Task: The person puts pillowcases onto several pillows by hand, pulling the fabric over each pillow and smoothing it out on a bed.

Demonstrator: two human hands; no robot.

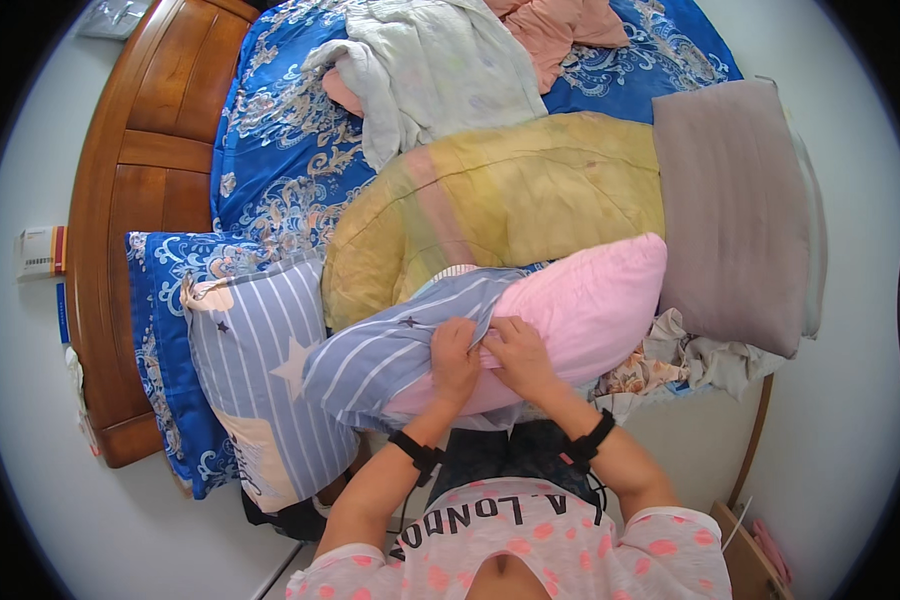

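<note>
Our left hand point(456, 352) pinches the mouth of the striped case point(375, 345) in a narrow hold; our right hand point(518, 358) curls just beside it (we cannot tell which layer its fingertips have). The pink pillow point(595, 295), partly inside the case, lies in front of us, below the yellow quilt point(560, 170). To work neatly, we should grip the case's edge alone, spread our hands and ease the cloth along evenly, without bunching the pillow.
</note>
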